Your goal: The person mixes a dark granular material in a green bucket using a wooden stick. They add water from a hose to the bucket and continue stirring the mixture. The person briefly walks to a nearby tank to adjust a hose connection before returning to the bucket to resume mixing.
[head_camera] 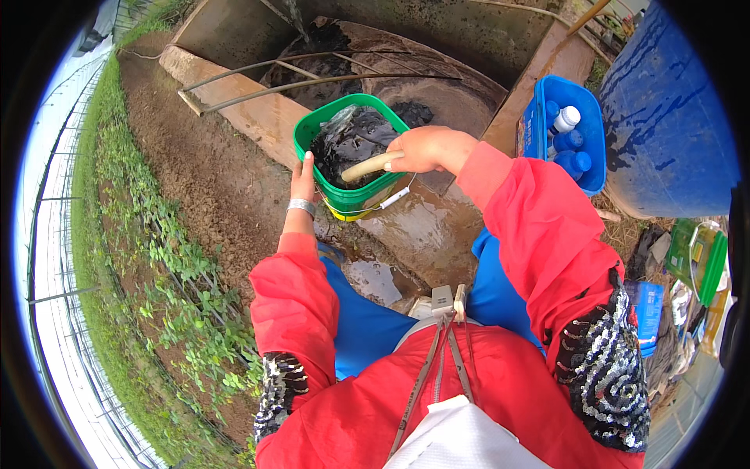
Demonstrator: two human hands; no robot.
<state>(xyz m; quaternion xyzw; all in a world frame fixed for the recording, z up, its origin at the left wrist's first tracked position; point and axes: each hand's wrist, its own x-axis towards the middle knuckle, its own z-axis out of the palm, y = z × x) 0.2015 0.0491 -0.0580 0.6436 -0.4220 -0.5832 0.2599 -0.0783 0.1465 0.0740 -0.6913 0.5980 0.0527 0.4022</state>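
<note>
A green square bucket (364,202) with a wire handle and white grip stands at the front edge of a concrete basin. Dark, glossy liquid (358,138) fills much of it, with reflections on the rippled surface. My left hand (304,182) holds the bucket's left side, thumb up at the rim. Over the right rim, my right hand (429,149) is closed round a pale rod or hose (370,166). Its lower end meets the liquid; whether it is hollow I cannot tell.
Behind the bucket lies the concrete basin (498,55), with water falling in and a metal frame (258,99) across its wall. At right are a blue tub (599,152) of bottles (567,119) and a large blue barrel (668,129). Plants (181,269) grow at left; a puddle (375,278) lies below.
</note>
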